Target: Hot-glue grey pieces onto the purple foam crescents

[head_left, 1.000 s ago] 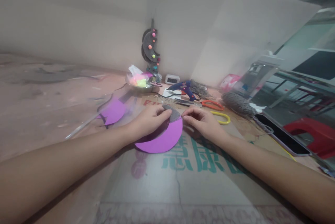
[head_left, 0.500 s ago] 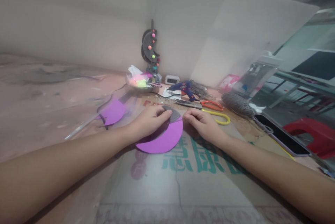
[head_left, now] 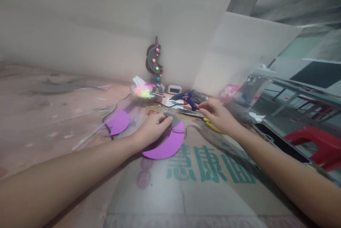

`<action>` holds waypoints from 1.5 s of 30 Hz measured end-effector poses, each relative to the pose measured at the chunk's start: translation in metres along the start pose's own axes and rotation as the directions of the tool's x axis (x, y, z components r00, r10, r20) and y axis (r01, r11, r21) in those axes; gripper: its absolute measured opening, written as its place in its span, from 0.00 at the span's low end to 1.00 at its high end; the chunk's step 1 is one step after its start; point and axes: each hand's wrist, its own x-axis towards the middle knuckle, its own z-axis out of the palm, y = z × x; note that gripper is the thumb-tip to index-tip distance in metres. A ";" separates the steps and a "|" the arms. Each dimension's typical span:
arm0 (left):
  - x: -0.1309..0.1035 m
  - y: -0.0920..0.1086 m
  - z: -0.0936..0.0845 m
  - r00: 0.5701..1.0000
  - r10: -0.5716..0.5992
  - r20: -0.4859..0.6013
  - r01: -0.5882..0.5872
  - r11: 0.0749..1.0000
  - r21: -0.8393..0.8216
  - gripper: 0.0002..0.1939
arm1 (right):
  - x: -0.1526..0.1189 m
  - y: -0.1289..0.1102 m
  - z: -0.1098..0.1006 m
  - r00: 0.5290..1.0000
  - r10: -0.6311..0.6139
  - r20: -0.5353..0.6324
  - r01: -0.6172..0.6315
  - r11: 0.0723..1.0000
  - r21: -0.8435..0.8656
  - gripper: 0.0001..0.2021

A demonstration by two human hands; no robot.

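Note:
My left hand [head_left: 154,126] is closed on the upper part of a purple disc [head_left: 167,146], where grey yarn [head_left: 173,119] covers part of its surface. A loose yarn end curls at the disc's right edge. My right hand [head_left: 213,112] is raised over the yellow-handled scissors [head_left: 211,125], its fingertips apart near the handle of the blue glue gun [head_left: 189,99]. Nothing shows between those fingers. The scissor blades point left, below the glue gun.
Another purple piece [head_left: 119,122] and a clear stick [head_left: 87,139] lie left. Behind are a bowl [head_left: 145,97], a hanging grey crescent ornament [head_left: 153,61] and a small white clock [head_left: 174,89]. A grey yarn ball [head_left: 238,113] and a phone [head_left: 282,142] are at right.
My right hand has left the disc's right edge, let go of the yarn end and moved up and right to the glue gun. My left hand stays on the disc. The view has shifted.

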 end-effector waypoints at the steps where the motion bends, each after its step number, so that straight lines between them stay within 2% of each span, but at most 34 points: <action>1: 0.000 0.000 0.000 1.000 0.010 0.006 -0.010 1.000 -0.006 0.21 | 0.005 0.008 -0.001 1.000 0.013 -0.007 -0.013 1.000 -0.007 0.12; 5: 0.000 0.003 -0.001 0.999 0.030 0.044 -0.029 0.999 -0.030 0.21 | 0.027 0.026 0.005 0.993 0.114 -0.025 -0.114 0.993 -0.009 0.16; 10: 0.000 0.006 -0.001 0.999 -0.015 0.038 0.016 1.000 -0.021 0.21 | 0.059 0.025 0.023 0.977 0.200 0.070 -0.198 0.980 -0.031 0.21; 14: 0.000 0.004 -0.002 0.999 0.014 0.049 -0.012 0.999 -0.044 0.21 | 0.078 0.025 0.042 0.971 0.200 0.128 -0.200 0.980 -0.011 0.20; 17: 0.001 0.001 -0.002 0.999 0.024 0.044 -0.021 0.998 -0.061 0.22 | 0.085 0.025 0.052 0.961 0.242 0.130 -0.241 0.970 -0.030 0.16; 21: 0.002 -0.004 -0.001 1.000 -0.009 0.026 0.011 0.997 -0.081 0.23 | 0.085 0.020 0.048 0.951 0.304 0.061 -0.302 0.952 -0.048 0.10; 27: 0.004 -0.007 0.001 0.999 -0.031 -0.020 0.028 0.987 -0.158 0.21 | 0.065 0.007 0.018 0.943 0.333 0.015 -0.333 0.942 0.047 0.09; 30: 0.003 -0.006 0.000 0.999 -0.007 -0.042 -0.001 0.984 -0.179 0.19 | 0.044 -0.004 0.007 0.965 0.262 -0.024 -0.245 0.928 0.280 0.08; 32: 0.003 -0.006 -0.001 0.999 0.005 -0.054 -0.015 0.982 -0.188 0.18 | 0.026 -0.014 0.004 0.977 0.207 -0.048 -0.164 0.879 0.447 0.11; 34: 0.004 -0.005 -0.002 0.998 0.015 -0.065 -0.027 0.981 -0.194 0.16 | 0.006 -0.025 0.003 0.983 0.176 -0.047 -0.130 0.860 0.493 0.13; 39: 0.007 -0.006 -0.003 0.993 0.052 -0.102 -0.072 0.978 -0.198 0.12 | -0.036 -0.041 0.006 0.987 0.162 -0.020 -0.143 0.913 0.381 0.13; 42: 0.008 -0.007 -0.003 0.988 0.080 -0.133 -0.102 0.981 -0.165 0.11 | -0.049 -0.041 0.009 0.995 0.100 -0.029 -0.087 0.954 0.286 0.11; 45: 0.008 -0.009 -0.003 0.978 0.106 -0.181 -0.130 0.983 -0.129 0.11 | -0.053 -0.041 0.012 0.999 0.029 0.021 -0.032 0.979 0.201 0.09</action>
